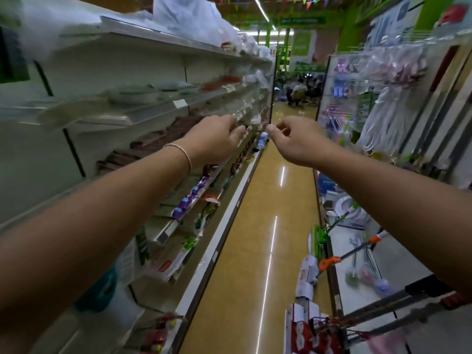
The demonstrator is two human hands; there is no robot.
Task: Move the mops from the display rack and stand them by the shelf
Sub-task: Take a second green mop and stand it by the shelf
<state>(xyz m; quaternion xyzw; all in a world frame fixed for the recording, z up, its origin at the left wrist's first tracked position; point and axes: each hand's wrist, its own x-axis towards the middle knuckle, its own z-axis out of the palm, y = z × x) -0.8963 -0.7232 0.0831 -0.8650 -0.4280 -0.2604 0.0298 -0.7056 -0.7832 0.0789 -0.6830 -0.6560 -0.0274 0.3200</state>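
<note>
Both arms reach forward down a shop aisle. My left hand [217, 140] is held in the air beside the left shelf [143, 116], fingers curled loosely with nothing in them. My right hand [293, 141] hangs over the aisle floor with thumb and forefinger pinched together, holding nothing I can see. White string mop heads [383, 123] hang on the display rack [434, 103] at the right. Mops with orange fittings [332, 261] lean low against the right rack, their handles running back to the right. Neither hand touches a mop.
The left shelf holds dishes, brown packs and bagged goods. The glossy yellow floor [268, 213] runs between the two racks. Packaged goods [306, 277] stick out into the aisle at lower right. People stand far down the aisle [298, 95].
</note>
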